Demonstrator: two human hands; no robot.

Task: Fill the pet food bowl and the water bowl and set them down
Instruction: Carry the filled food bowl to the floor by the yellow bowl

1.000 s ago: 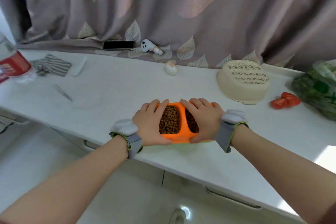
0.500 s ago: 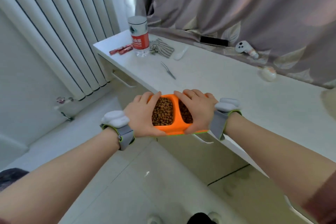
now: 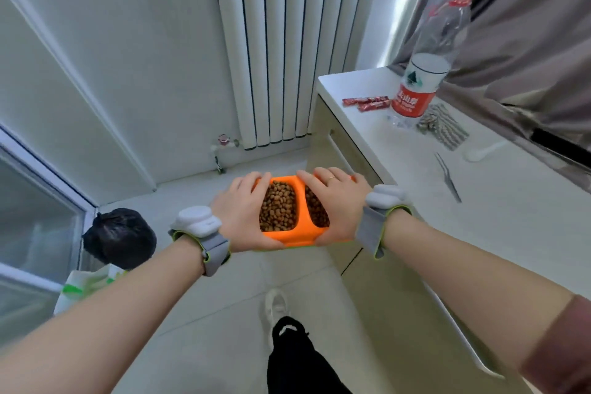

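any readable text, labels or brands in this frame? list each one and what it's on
Water bottle, red label: white Chinese characters, too blurred to quote; a green-and-white mountain-like logo sits above them.
Red cap of the bottle: white print, unreadable.
Red sachets on the counter: print too small to read.
Wrist bands on the left hand and right hand: faint mark, illegible.
Orange pet bowl: no text visible.

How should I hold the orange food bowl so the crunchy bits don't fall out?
Hold the orange double bowl by its two short ends, one hand coming in from each side, as the left hand and right hand do here. It is wide and shallow, with kibble filling its open-topped compartments, so gripping both ends, thumbs over the near rim, should keep it level.
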